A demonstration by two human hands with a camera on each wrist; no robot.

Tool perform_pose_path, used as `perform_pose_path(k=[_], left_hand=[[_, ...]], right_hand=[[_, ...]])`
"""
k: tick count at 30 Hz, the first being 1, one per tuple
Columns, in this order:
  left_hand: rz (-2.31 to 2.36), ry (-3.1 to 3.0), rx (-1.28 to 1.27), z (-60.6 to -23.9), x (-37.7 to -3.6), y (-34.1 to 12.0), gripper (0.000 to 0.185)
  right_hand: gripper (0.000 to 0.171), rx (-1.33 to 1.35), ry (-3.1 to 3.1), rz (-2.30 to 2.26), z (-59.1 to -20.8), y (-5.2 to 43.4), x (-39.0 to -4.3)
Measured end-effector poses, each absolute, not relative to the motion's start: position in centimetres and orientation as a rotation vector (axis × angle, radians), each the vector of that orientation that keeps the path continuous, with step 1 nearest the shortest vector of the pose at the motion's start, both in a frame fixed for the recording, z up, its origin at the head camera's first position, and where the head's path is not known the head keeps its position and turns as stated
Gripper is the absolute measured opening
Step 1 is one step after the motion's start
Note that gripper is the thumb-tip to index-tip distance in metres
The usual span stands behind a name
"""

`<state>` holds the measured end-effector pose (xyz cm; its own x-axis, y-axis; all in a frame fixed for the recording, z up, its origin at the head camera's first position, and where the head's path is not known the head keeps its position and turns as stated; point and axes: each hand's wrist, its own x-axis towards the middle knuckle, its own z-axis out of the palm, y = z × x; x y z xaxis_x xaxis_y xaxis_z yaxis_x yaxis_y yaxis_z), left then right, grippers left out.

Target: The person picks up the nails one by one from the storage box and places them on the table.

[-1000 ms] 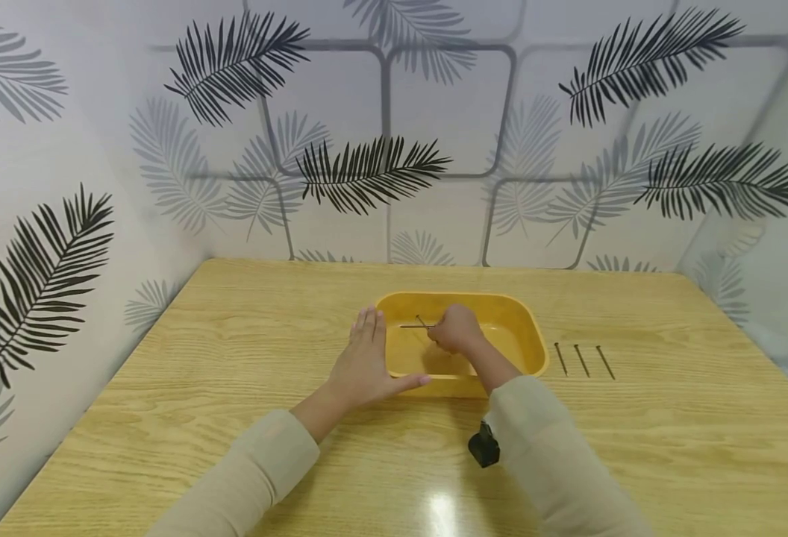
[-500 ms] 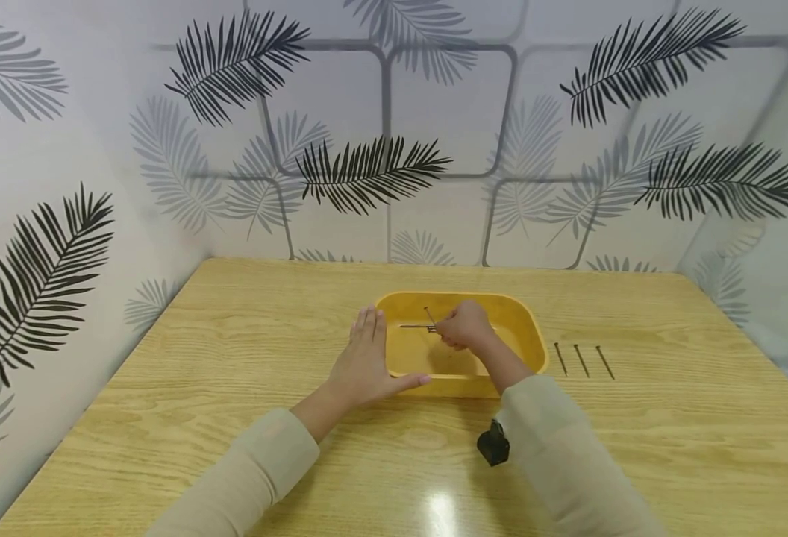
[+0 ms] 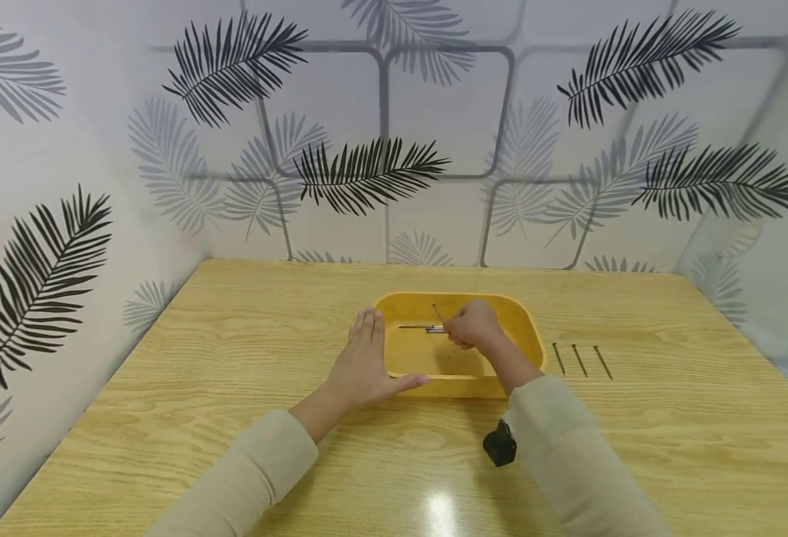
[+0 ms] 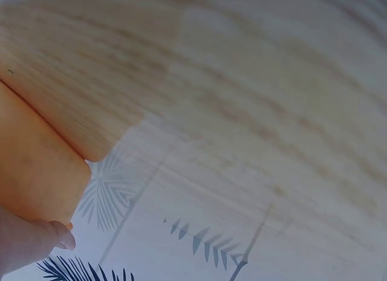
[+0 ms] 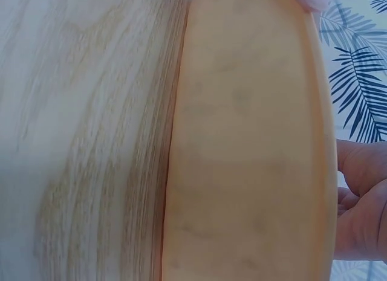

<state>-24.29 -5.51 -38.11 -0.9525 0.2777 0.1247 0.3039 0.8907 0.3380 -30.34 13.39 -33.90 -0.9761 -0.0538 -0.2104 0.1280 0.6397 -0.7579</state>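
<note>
A yellow plastic tray (image 3: 531,339) sits in the middle of the wooden table (image 3: 233,358). My right hand (image 3: 472,324) hovers inside it, fingers curled, pinching a thin dark nail (image 3: 438,315) that sticks up and to the left. Another nail (image 3: 416,327) lies flat in the tray beside it. My left hand (image 3: 366,362) rests flat with straight fingers against the tray's left side, thumb along its front wall. The left wrist view shows the tray's wall (image 4: 36,166) and a fingertip (image 4: 60,235); the right wrist view shows the tray's bottom (image 5: 254,142).
Three nails (image 3: 578,360) lie side by side on the table right of the tray. A small black device (image 3: 499,447) hangs at my right wrist. Walls with leaf-pattern paper close the table at the back and both sides.
My right hand has lifted slightly and shifted right inside the tray, carrying the pinched nail with it. The left hand has stayed in place.
</note>
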Motion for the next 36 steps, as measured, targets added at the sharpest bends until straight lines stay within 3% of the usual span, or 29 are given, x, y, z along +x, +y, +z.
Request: perform_pose_path(k=[36], left_hand=[[-0.500,-2.990,-0.465,-38.1,-24.3,-5.4,0.117]], right_hand=[[0.022,0.167,2.585,-1.433,-32.8,16.0,-30.5]])
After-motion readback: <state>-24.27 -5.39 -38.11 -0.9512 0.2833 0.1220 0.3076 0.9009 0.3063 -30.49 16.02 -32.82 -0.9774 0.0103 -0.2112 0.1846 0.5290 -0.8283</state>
